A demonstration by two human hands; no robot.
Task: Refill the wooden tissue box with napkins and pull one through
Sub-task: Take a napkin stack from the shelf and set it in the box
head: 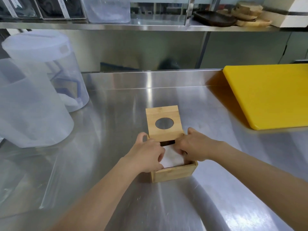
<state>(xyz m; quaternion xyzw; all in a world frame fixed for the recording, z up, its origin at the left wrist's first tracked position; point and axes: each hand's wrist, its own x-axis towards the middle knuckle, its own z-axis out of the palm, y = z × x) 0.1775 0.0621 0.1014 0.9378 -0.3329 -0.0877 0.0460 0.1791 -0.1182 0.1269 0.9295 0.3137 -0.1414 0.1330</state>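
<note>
Both hands press white napkins (172,158) into the open wooden tissue box (173,172): left hand (146,155) and right hand (193,145) curl fingers onto the stack. Beyond the fingertips stands the lid (164,121); closing it likely comes next.

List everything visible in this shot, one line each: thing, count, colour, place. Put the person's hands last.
Square wooden tissue box: one, light bamboo, centre of counter, open.
Wooden lid with round hole: one, bamboo, tilted up at the box's far side.
Stack of white napkins: one, white, inside the box.
Stainless steel counter: one, silver, fills the foreground.
Yellow plastic cutting board: one, yellow, right on counter.
Translucent plastic pitchers: two, frosted white, left on counter.
Steel shelf: one, silver, above, with clear bins.
Wooden plates: several, dark and light brown, right on shelf.
Left hand: pressing the napkins.
Right hand: pressing the napkins.
</note>
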